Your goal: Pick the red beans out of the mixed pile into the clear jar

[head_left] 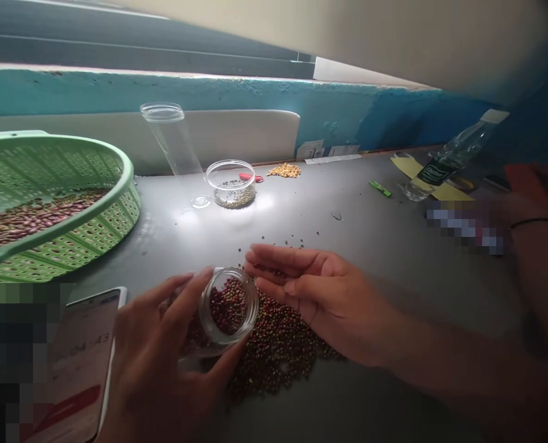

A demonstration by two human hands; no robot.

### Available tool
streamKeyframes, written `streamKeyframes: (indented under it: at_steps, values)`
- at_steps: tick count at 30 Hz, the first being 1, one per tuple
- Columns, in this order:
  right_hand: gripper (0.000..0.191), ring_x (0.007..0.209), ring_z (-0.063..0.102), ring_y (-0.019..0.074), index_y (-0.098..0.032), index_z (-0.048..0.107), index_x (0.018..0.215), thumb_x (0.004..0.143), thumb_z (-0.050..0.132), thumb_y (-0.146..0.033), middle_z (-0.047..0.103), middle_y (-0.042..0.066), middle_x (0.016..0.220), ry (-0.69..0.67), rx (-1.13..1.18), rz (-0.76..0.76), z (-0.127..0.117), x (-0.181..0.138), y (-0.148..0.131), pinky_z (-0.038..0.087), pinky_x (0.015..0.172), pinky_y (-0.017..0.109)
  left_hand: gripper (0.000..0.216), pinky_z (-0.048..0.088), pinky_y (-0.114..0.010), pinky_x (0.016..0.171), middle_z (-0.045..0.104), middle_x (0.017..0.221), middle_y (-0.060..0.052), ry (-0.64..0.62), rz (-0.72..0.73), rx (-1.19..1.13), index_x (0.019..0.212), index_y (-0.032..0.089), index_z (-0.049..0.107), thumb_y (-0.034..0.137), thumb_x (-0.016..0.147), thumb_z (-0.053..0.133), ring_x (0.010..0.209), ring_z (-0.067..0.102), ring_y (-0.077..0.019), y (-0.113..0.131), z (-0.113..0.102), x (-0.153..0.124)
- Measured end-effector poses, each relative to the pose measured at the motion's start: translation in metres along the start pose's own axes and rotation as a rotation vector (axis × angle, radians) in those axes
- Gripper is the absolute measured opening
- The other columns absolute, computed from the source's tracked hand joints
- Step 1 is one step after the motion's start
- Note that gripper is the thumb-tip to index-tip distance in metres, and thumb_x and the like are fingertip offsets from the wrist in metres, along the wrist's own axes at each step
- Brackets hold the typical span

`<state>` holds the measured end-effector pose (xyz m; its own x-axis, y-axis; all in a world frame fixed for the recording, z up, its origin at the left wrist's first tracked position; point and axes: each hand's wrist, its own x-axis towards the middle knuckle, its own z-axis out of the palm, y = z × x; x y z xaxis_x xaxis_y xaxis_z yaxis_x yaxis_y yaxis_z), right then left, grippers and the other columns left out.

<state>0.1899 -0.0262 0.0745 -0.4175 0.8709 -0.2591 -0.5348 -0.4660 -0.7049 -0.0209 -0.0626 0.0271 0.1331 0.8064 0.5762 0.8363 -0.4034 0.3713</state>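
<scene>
Two bare hands work near the front edge of the grey table, over a spread pile of mixed seeds. The left hand is closed around a small glass jar, fingers wrapped over its wall and thumb below, tipping it on its side so the mouth faces the right hand; the jar is partly filled with reddish and greenish seeds. The right hand lies open and flat, palm turned to the jar mouth, fingertips just beside the rim, holding nothing that shows. The jar looks rigid, smooth and breakable, light even with its load, and slippery on bare glass, so a grip round the body near the rim seems safest; the seeds are tiny, hard and loose, and would roll and scatter easily. At the left edge sits a green perforated basket holding red beans, with a phone at the front left corner. Toward the back edge stand a tall clear tube and a second open glass jar with a few seeds, a heap of yellow kernels beyond it, and a plastic bottle lying near the back right corner.
</scene>
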Motion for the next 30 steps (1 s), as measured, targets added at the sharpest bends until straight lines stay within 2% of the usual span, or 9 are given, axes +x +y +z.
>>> streamKeyframes:
  at_steps: [7,13,16,20,23,26,30]
  values:
    - [0.043,0.128,0.058,0.0187,-0.022,0.072,0.118,0.079,0.063,-0.004,0.069,0.002,0.127,-0.084,-0.316,-0.174,0.02,-0.001,-0.011,0.037,0.119,0.041,0.076,0.05,-0.048,0.091,0.057,0.12,-0.007,0.015,-0.105,-0.053,0.143,0.032,0.04,0.048,0.076,0.072,0.107,0.055,-0.028,0.006,-0.005,0.004]
    - [0.053,0.132,0.055,0.0196,-0.021,0.057,0.138,0.088,0.052,-0.005,0.059,0.003,0.141,-0.185,-0.731,-0.295,0.028,-0.002,-0.013,0.038,0.119,0.041,0.076,0.051,-0.045,0.087,0.06,0.118,-0.004,-0.007,-0.164,-0.173,0.142,0.034,0.039,0.049,0.075,0.073,0.104,0.056,-0.0252,0.012,-0.006,0.004]
    - [0.058,0.134,0.052,0.0218,-0.025,0.05,0.145,0.09,0.047,-0.005,0.055,0.001,0.146,-0.237,-0.967,-0.401,0.026,-0.004,-0.008,0.038,0.118,0.045,0.078,0.051,-0.047,0.09,0.06,0.122,-0.004,0.008,-0.148,-0.227,0.141,0.034,0.04,0.05,0.073,0.075,0.109,0.056,-0.0262,0.01,-0.002,0.004]
    - [0.074,0.142,0.042,0.0223,-0.033,0.035,0.153,0.088,0.04,0.001,0.039,-0.004,0.157,-0.314,-1.239,-0.606,0.021,-0.007,-0.006,0.034,0.119,0.047,0.081,0.052,-0.046,0.094,0.059,0.124,-0.005,0.003,-0.082,-0.267,0.141,0.033,0.038,0.05,0.072,0.076,0.112,0.056,-0.0257,0.005,0.004,0.002]
    - [0.083,0.149,0.028,0.0224,-0.032,0.026,0.156,0.083,0.037,0.005,0.024,-0.004,0.164,-0.464,-1.393,-0.736,0.016,-0.008,-0.007,0.028,0.122,0.047,0.08,0.052,-0.047,0.096,0.06,0.124,-0.006,0.007,-0.038,-0.28,0.141,0.032,0.038,0.05,0.072,0.076,0.113,0.057,-0.0255,0.004,0.008,0.001]
    - [0.083,0.149,0.028,0.0235,-0.034,0.025,0.156,0.084,0.037,0.005,0.019,-0.005,0.165,-0.529,-1.428,-0.784,0.01,-0.01,-0.006,0.03,0.121,0.047,0.081,0.051,-0.048,0.099,0.06,0.125,-0.006,0.026,-0.015,-0.286,0.141,0.032,0.038,0.05,0.071,0.077,0.116,0.056,-0.026,0.004,0.009,0.001]
    - [0.068,0.148,0.03,0.0216,-0.033,0.032,0.154,0.094,0.035,-0.002,0.03,-0.003,0.161,-0.419,-1.227,-0.864,-0.008,-0.008,-0.003,0.035,0.12,0.045,0.084,0.05,-0.053,0.103,0.059,0.128,-0.008,0.075,-0.07,-0.296,0.141,0.032,0.04,0.051,0.069,0.079,0.118,0.056,-0.0289,0.0,0.009,0.005]
